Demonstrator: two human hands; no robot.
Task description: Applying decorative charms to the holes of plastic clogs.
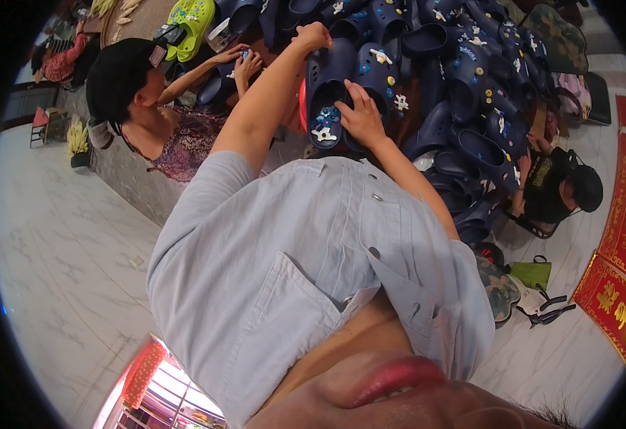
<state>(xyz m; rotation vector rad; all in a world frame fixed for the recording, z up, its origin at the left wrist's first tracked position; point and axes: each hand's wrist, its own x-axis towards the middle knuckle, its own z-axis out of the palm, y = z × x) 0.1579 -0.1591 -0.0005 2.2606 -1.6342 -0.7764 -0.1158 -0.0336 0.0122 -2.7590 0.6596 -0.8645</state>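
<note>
Your left hand [314,36] grips top rim of dark blue clog [329,89], fingers curled over heel end. Your right hand [361,114] rests on clog's right side, fingers bent by small charms [325,125] at toe. Clog sits at near edge of big clog pile [463,79], just left of it. Probably light, soft, bendy foam, not slippery. Charms small, may pop off. Best hold by thick rim, not charms. Other person's hands [241,61] left of clog, busy with own shoe.

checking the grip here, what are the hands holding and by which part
Left hand grips the toe end of a navy foam clog; right hand fingers rest on its heel opening rim.
</note>
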